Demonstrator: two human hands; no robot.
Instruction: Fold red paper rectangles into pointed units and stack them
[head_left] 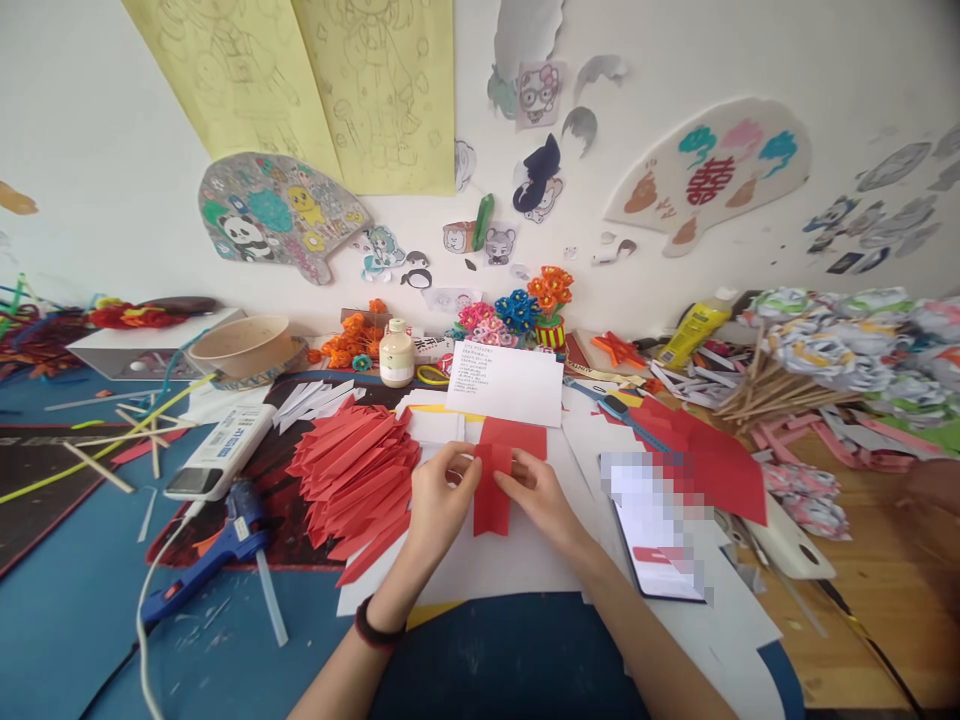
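Between my two hands stands a small red paper strip [492,505] with a crease down its length. My left hand [448,490] pinches its left edge near the top between thumb and fingers. On the opposite edge, my right hand [541,495] grips the strip the same way. Just behind it lies a flat red paper piece [525,436] on the white sheets [480,580]. To the left of my left hand rests a large pile of folded red paper strips [356,480]. A white card with handwritten lines [506,385] leans behind the hands.
A blue glue gun [232,540] and a white power bank [221,452] with a cable lie at left. A phone [656,530], partly pixelated, and red sheets [697,455] lie at right. Along the wall stand a glue bottle [397,355], paper flowers [517,312] and a yellow bottle [696,330].
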